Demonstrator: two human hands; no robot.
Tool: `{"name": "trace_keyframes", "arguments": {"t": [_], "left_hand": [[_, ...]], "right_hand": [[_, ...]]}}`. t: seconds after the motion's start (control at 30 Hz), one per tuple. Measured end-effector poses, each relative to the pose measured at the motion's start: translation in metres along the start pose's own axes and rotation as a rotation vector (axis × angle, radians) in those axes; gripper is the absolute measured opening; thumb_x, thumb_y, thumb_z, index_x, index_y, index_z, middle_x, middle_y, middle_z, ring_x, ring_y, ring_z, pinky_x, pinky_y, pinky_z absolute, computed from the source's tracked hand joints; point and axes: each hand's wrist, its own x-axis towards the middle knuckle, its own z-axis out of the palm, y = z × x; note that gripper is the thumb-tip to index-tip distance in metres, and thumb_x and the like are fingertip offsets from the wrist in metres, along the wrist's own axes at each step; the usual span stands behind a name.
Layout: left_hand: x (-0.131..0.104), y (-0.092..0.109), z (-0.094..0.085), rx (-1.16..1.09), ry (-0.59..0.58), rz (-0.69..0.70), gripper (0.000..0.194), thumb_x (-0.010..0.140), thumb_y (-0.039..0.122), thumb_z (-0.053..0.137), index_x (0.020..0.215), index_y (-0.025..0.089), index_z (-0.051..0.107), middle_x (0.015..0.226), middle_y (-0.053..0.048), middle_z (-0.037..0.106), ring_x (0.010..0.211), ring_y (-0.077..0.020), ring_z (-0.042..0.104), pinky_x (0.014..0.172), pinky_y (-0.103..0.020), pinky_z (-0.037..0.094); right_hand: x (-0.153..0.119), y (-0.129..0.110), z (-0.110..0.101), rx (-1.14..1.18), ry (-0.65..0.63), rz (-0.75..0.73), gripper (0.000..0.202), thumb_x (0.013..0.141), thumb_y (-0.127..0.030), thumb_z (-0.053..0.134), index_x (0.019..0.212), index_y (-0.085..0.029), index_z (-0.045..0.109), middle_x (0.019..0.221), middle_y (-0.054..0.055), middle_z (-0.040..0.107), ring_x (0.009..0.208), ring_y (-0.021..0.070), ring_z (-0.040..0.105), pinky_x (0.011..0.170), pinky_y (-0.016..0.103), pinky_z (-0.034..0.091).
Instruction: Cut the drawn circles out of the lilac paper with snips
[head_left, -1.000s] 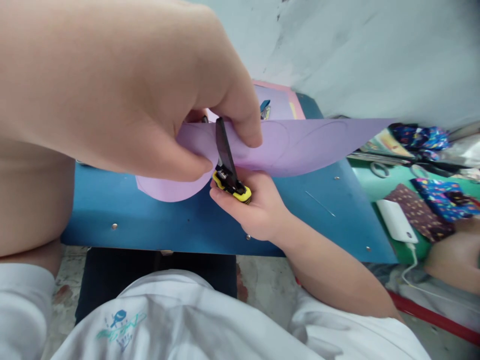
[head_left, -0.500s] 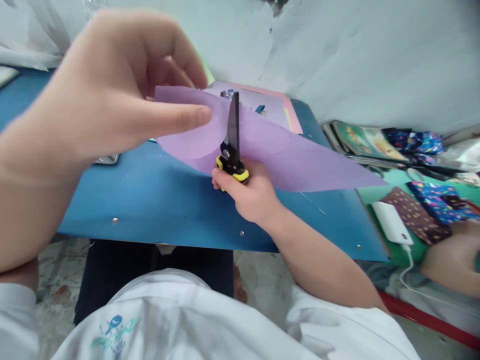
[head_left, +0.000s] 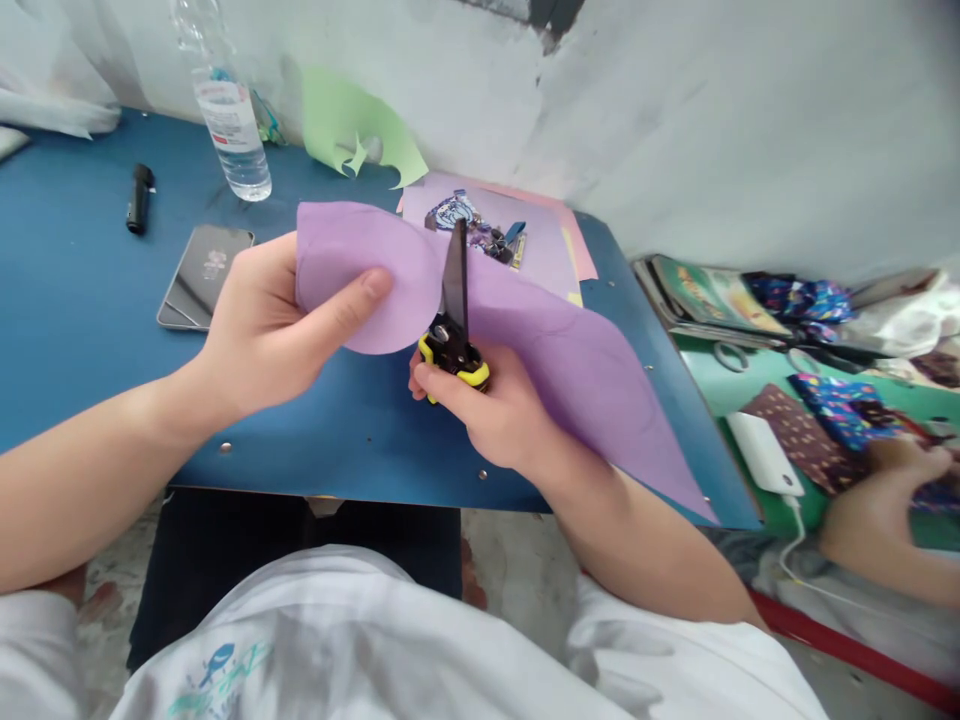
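Observation:
A sheet of purple paper (head_left: 577,370) is held up above the blue table, with a rounded edge cut at its left part. My left hand (head_left: 262,330) pinches that left part, thumb in front and the other fingers behind it, out of sight. My right hand (head_left: 487,400) grips scissors (head_left: 455,300) with black blades and yellow-and-black handles. The blades point away from me, and the paper lies around them, with the rounded part on their left and the long, pointed part hanging to the right over my forearm.
On the blue table (head_left: 300,420) are a phone (head_left: 202,280), a black cylinder (head_left: 139,200), a water bottle (head_left: 236,140), a cut green sheet (head_left: 360,130) and small patterned items (head_left: 480,230) on pale paper. To the right are books (head_left: 720,295), a white power bank (head_left: 765,452) and another person's arm (head_left: 877,520).
My left hand has come down and now pinches the paper, having hovered loosely around its edge. The paper's right end hangs lower. The view has shifted, uncovering the bottle and phone.

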Motion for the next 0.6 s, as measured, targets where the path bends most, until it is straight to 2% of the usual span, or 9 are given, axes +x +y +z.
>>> {"name": "trace_keyframes", "arguments": {"t": [0.17, 0.4, 0.6], "left_hand": [[-0.0032, 0.0037, 0.0031, 0.033, 0.015, 0.092, 0.015, 0.103, 0.019, 0.084, 0.117, 0.021, 0.090, 0.094, 0.003, 0.084, 0.076, -0.0110, 0.076, 0.061, -0.019, 0.060], [-0.0049, 0.0093, 0.0040, 0.109, 0.017, 0.131, 0.013, 0.100, 0.018, 0.085, 0.113, 0.021, 0.086, 0.089, 0.005, 0.081, 0.072, -0.0111, 0.074, 0.058, -0.020, 0.058], [-0.0047, 0.0068, 0.0040, 0.167, 0.018, 0.187, 0.007, 0.098, 0.019, 0.083, 0.105, 0.017, 0.080, 0.079, 0.006, 0.072, 0.064, -0.0062, 0.061, 0.049, -0.015, 0.042]], "right_hand": [[-0.0028, 0.0044, 0.0000, 0.004, -0.046, 0.007, 0.034, 0.101, -0.060, 0.079, 0.093, -0.029, 0.071, 0.083, -0.001, 0.070, 0.087, 0.0251, 0.071, 0.081, 0.041, 0.060], [-0.0025, 0.0035, 0.0001, -0.061, -0.002, -0.052, 0.033, 0.101, -0.060, 0.078, 0.091, -0.029, 0.070, 0.083, 0.000, 0.073, 0.091, 0.0284, 0.075, 0.089, 0.046, 0.064], [-0.0022, 0.0013, 0.0012, -0.114, 0.009, -0.067, 0.034, 0.102, -0.059, 0.076, 0.088, -0.029, 0.067, 0.081, -0.001, 0.071, 0.085, 0.0264, 0.072, 0.084, 0.045, 0.062]]}}
